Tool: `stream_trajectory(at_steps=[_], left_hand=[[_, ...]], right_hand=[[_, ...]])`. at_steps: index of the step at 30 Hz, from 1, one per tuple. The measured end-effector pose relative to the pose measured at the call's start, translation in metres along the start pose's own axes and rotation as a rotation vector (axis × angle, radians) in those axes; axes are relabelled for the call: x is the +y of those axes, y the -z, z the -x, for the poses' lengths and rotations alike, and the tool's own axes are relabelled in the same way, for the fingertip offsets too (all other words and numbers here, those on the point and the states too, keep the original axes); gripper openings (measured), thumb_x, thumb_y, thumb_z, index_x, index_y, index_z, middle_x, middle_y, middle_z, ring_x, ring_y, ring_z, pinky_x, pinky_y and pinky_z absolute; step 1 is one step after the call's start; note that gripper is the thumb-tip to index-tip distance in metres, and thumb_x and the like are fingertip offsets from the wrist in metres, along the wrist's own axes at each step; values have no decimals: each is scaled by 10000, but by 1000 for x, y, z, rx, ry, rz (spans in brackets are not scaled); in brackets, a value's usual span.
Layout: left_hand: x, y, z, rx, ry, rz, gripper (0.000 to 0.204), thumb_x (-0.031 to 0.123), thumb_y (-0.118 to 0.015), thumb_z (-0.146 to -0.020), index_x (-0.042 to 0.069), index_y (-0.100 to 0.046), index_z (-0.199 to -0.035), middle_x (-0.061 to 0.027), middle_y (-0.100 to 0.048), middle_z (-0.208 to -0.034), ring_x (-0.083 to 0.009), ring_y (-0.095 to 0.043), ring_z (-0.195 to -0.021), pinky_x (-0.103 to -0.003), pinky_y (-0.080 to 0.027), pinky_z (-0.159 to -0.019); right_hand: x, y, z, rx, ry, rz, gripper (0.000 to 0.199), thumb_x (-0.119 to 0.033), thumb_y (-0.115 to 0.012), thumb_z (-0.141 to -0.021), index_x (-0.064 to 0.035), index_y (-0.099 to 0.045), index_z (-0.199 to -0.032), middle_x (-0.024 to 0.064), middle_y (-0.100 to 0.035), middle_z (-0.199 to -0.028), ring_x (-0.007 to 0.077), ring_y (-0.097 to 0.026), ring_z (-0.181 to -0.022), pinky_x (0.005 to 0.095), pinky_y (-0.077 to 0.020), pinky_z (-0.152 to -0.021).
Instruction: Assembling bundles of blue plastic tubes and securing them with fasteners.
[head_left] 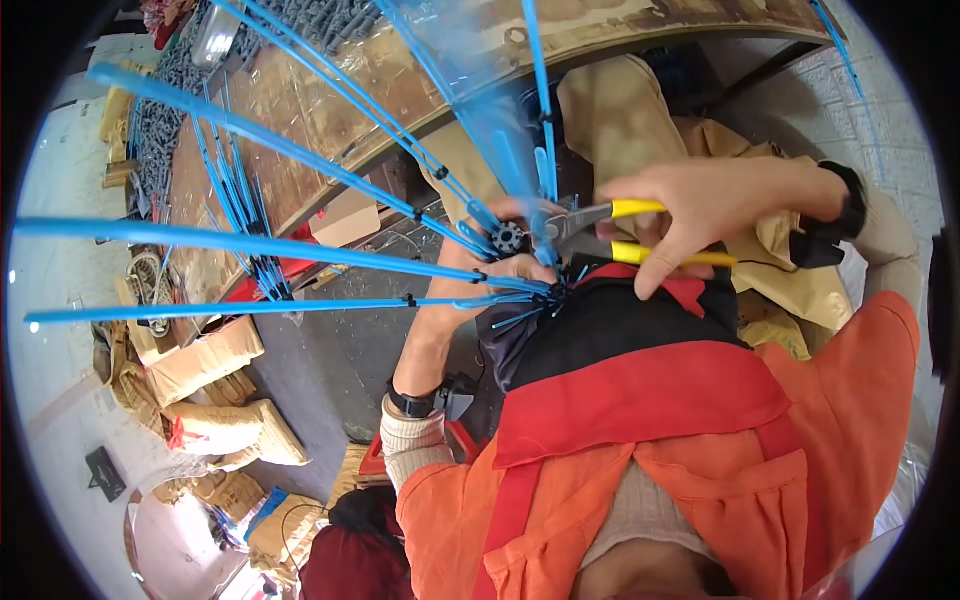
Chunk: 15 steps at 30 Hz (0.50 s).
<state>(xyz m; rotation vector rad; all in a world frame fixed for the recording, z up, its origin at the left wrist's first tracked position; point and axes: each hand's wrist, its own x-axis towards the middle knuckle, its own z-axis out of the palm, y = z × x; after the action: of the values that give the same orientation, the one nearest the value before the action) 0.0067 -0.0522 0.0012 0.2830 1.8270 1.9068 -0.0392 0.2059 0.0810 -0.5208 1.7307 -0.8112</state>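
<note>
My left hand (530, 268) grips an umbrella frame by its round black hub (508, 238). Long blue ribs (290, 157) with black joints fan out from there to the left and away from me; those at the top are blurred by motion. In my right hand (700, 205) are pliers with yellow handles (635, 208), spread apart, their metal head (575, 222) close beside the hub, among the rib ends. Whether the jaws touch a rib is too blurred to tell. Below, short dark rib ends lie against my black and red apron (640, 385).
A worn wooden table (335, 110) curves across the far side, with a heap of grey parts (300, 35) on it. Another bundle of blue ribs (235, 205) leans at its left edge. Packed tan sacks (240, 430) lie on the floor at the left.
</note>
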Motion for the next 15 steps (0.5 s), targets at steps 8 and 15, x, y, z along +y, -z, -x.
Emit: stream_trajectory(at_steps=[8,15], left_hand=[[0,-1,-7,92,78,19,480,10,-812,-693,5,-639,-1141,-21,-658,-888,-86,-614,-803,-223,-488,-682],[1,6,-6,-114,108,81,491,10,-809,-693,10,-649,-1157,-11,-649,-891,-85,-605,-785,-227,-488,-687]], right_hand=[[40,-21,-23,892,679,678,426,-239,-673,-889,28,-483,-1160,126,-604,-778,210,-613,-652,322,-461,-572],[30,-9,-18,-346,-73,-478,372,-184,-641,-892,12,-481,-1166,148,-604,-841,305,-636,-719,366,-485,-613]])
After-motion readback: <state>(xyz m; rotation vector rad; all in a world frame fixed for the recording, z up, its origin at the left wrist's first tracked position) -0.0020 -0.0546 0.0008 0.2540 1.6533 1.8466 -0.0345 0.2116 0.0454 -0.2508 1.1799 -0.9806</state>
